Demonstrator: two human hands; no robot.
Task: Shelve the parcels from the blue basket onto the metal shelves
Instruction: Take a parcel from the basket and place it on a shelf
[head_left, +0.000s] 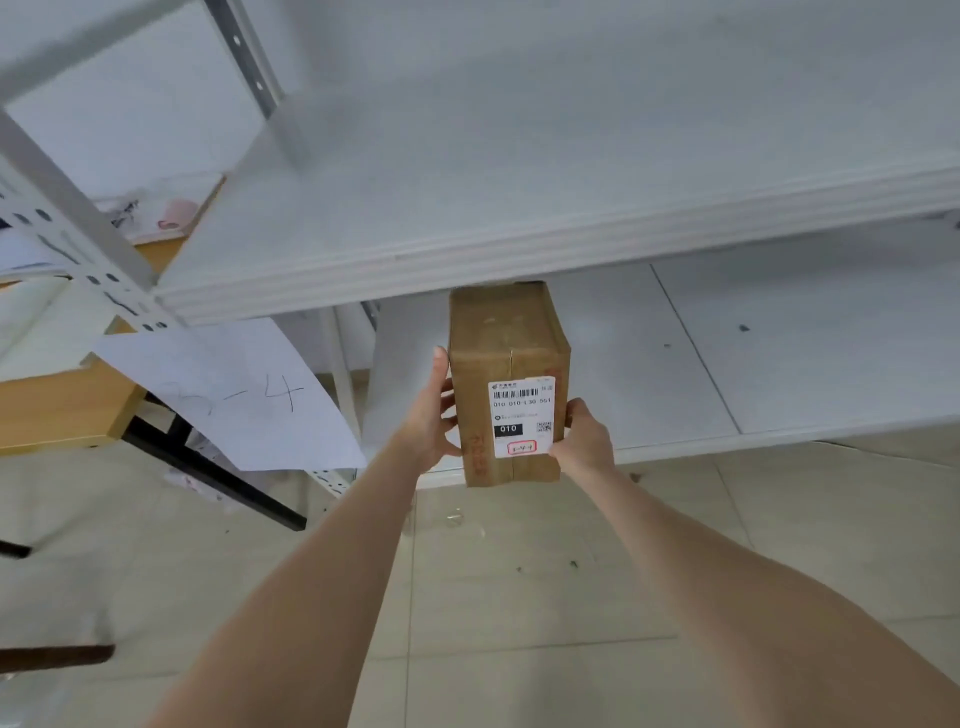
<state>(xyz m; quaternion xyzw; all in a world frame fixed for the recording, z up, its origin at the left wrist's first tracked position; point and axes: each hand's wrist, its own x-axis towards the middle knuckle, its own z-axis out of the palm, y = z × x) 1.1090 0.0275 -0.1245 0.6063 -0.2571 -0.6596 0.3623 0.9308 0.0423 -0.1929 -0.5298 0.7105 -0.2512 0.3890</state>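
Head view: a brown cardboard parcel (506, 332) (white shipping label (521, 415) facing up) sits at the near edge of the lower metal shelf (779, 364), under the upper shelf (519, 208). The left hand (431, 415) grips its left side, the right hand (584, 439) its right.

Parcel (506, 338) under upper shelf (519, 208)

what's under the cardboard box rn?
The white lower shelf lies beneath the cardboard box, gripped at its sides by left hand and right hand. Its underside is covered, so contact cannot be told; the upper shelf hides its far end.
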